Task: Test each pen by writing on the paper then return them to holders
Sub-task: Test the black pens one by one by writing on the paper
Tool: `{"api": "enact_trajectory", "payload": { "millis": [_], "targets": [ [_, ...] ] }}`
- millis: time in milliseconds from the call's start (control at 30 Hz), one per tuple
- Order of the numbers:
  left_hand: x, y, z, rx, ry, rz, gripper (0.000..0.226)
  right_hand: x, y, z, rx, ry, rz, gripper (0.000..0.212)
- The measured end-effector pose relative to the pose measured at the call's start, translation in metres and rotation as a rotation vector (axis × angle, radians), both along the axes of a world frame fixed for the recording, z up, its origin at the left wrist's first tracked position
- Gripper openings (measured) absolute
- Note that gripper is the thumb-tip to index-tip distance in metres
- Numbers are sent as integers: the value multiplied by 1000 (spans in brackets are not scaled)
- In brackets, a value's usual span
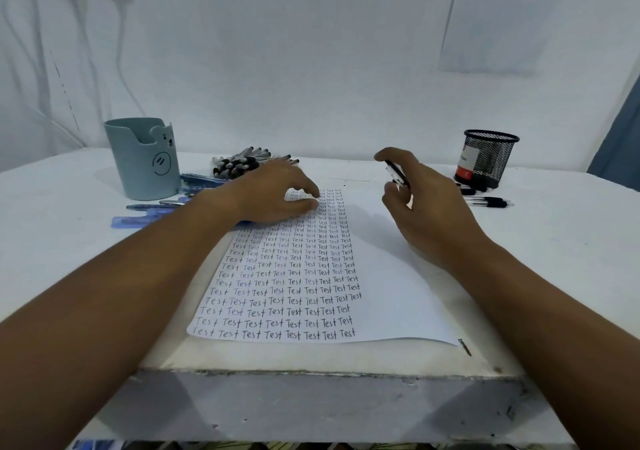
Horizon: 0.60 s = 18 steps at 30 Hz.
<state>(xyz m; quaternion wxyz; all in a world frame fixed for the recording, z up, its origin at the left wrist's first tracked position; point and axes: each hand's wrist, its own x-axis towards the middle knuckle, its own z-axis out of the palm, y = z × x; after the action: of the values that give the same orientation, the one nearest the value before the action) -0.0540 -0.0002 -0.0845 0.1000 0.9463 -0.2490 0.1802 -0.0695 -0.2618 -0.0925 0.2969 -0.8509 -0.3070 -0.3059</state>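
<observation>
Pen [397, 173] sits pinched in right hand [420, 200] above the paper's [388, 276] blank right margin — long axis slanting away-left to near-right. Left hand [277, 191] presses flat, fingers relaxed, on the paper's top edge. Mesh holder [488, 159] stands far right — bare table [554, 242] between.

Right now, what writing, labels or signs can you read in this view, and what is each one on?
"Test": handwritten over and over in rows on the white sheet of paper.
Red and white label on the black mesh pen holder: too blurred to read.
Printed sheet on the wall: dark line at the top, too small to read.
Pale blue bear-face pen holder: a drawn face, no words.
</observation>
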Motion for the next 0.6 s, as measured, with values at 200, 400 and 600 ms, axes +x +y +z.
{"api": "enact_trajectory", "payload": {
  "millis": [200,400,600],
  "targets": [
    [-3,-3,1,-8,84,-7,34,-2,0,6,249,56,-1,33],
    [-4,-5,1,2,149,-33,43,-11,-3,20,883,410,340,33],
    [-4,-6,1,52,229,-47,58,-14,-6,22,957,417,220,19]
  ]
}}
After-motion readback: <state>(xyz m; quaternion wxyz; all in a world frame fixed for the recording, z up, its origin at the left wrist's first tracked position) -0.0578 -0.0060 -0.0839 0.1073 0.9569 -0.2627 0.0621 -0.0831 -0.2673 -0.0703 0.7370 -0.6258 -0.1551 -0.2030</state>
